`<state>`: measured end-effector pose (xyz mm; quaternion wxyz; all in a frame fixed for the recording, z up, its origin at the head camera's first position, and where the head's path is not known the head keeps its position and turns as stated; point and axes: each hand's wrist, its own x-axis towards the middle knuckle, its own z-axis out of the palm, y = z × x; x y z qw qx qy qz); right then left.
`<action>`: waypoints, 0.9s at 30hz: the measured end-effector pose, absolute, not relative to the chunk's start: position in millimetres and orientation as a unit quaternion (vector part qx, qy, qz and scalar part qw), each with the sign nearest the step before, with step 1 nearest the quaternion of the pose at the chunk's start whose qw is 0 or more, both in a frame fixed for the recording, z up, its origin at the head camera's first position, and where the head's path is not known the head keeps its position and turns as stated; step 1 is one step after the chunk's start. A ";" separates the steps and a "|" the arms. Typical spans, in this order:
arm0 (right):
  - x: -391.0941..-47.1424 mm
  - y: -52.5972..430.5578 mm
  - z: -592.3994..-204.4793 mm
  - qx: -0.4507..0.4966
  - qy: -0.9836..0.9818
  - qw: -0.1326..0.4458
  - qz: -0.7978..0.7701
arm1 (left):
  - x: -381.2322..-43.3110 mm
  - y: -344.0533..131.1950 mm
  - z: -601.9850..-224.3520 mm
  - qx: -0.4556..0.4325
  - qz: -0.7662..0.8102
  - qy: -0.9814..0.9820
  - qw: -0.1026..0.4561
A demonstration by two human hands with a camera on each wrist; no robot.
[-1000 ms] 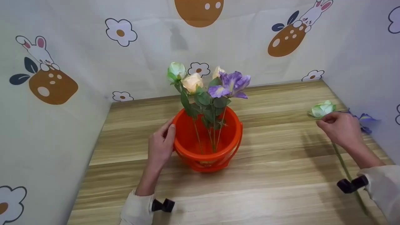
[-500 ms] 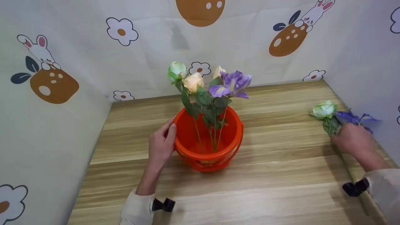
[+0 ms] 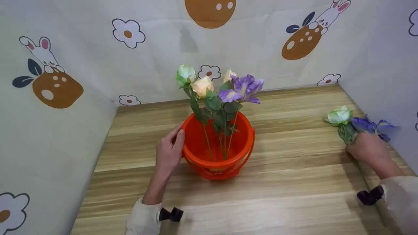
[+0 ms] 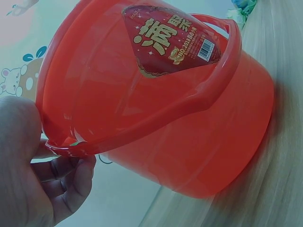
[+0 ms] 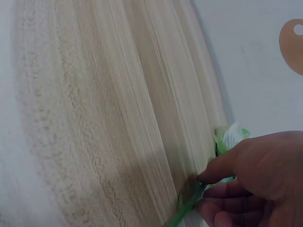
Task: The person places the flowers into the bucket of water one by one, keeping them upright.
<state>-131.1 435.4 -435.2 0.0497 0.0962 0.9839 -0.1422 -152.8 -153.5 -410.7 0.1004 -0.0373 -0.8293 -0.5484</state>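
Note:
My left hand (image 3: 168, 151) holds the left rim of a red plastic bucket (image 3: 192, 171), its thumb on the near side; in the left wrist view the fingers (image 4: 78, 182) curl at the handle's joint. Artificial flowers stand in the bucket: a pale green rose (image 3: 186, 74), a peach rose (image 3: 203, 86), another peach bloom (image 3: 229, 75) and a purple iris (image 3: 244, 88). At the far right, my right hand (image 3: 370, 148) pinches the green stem (image 5: 187, 208) of a pale green-white rose (image 3: 340, 115) lying on the table. The hand covers part of the stem.
Blue-purple iris petals (image 3: 363, 124) lie beside the rose, close to the right wall. The wood-grain table (image 3: 287, 195) is bounded at the back and sides by a printed cloth (image 3: 156, 65). The bucket's handle (image 3: 249, 150) hangs down its front side.
My right hand has moved down and right from over the rose's bloom to its stem, uncovering the leaves and iris petals. My left hand stays on the bucket.

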 end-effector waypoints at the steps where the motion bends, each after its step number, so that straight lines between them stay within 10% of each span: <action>1: -131.2 435.7 -436.0 0.095 0.984 0.050 -0.145 | -152.7 -153.5 -410.6 -0.039 -0.547 -0.830 0.103; 27: -129.8 425.6 -434.4 0.053 0.983 0.004 -0.173 | -153.3 -153.2 -411.1 -0.036 -0.545 -0.830 0.110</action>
